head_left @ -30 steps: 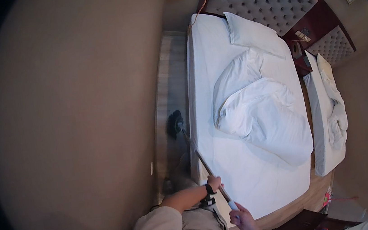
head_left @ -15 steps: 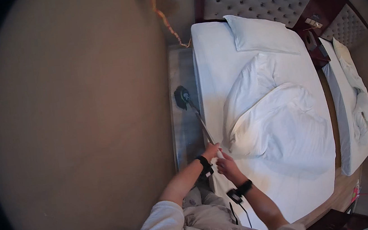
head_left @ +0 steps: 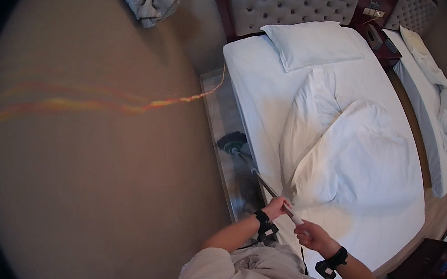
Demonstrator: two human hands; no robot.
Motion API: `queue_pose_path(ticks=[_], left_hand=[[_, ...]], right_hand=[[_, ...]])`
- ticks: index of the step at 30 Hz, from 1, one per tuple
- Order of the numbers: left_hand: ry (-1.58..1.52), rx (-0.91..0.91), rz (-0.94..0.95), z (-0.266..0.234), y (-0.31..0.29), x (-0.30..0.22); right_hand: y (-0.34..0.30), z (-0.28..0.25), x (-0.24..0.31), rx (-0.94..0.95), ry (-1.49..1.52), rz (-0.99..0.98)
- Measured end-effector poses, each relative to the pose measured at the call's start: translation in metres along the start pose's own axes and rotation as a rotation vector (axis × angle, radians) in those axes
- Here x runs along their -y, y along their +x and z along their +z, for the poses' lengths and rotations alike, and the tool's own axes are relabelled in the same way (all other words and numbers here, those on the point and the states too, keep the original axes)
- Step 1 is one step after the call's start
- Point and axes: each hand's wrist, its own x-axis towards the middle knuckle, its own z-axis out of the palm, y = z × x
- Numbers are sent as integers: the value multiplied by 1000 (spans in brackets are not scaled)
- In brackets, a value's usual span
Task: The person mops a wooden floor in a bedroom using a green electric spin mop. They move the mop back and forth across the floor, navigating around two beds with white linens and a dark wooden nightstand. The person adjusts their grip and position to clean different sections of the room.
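A mop (head_left: 262, 179) with a silvery pole slants across the narrow floor strip between the wall and the near bed. Its round, dark, fringed head (head_left: 231, 143) rests on the floor close beside the mattress. My left hand (head_left: 277, 207) is wrapped round the pole, right by the bed's edge. Lower down, my right hand (head_left: 313, 236) grips the pale end of the handle, over the white sheet. Both wrists wear black straps with small boxes.
A rumpled white quilt (head_left: 346, 147) and a pillow (head_left: 315, 46) lie on the bed (head_left: 377, 232). The brown wall (head_left: 109, 196) bounds the left side. Beyond a nightstand (head_left: 384, 47) stands a second bed (head_left: 424, 111). An orange-yellow cord (head_left: 175, 101) crosses the upper left.
The mop head has moved back toward me, and my hands have shifted lower and to the right with the handle. The view has turned, showing grey fabric and more cord at upper left.
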Motion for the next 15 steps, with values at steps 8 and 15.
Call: queue_pose_path(ticks=[8, 15], left_hand=[[132, -75, 171, -52, 50, -91], [324, -264, 288, -109, 46, -256]], right_hand=[[109, 49, 34, -237, -206, -156], [284, 134, 91, -103, -601, -297]])
